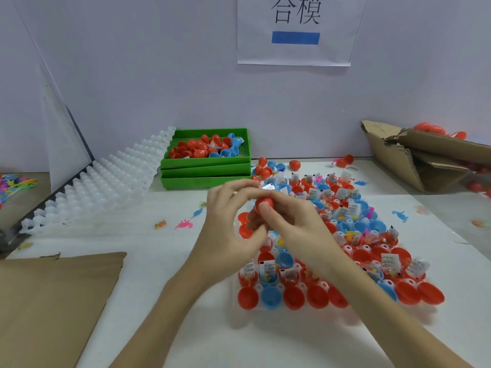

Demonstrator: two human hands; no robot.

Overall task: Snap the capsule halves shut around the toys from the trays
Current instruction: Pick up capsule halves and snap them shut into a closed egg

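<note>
Both of my hands meet above the clear tray [322, 284] and hold one red capsule [264, 201] between them. My left hand [225, 221] curls round its lower half from the left. My right hand [289, 224] pinches the top half, thumb pressed on its front. The tray holds several red and blue capsule halves [271, 297], many with small toys and paper slips [389, 261] in them. Whether the held capsule is fully snapped together is hidden by my fingers.
Stacked green bins [206, 170] with several red and blue capsules stand at the back. White moulded trays [106, 179] lean at the left. Torn cardboard boxes [425, 158] lie at the right, a cardboard sheet [53, 301] at the front left. Loose toy figures [183, 223] dot the table.
</note>
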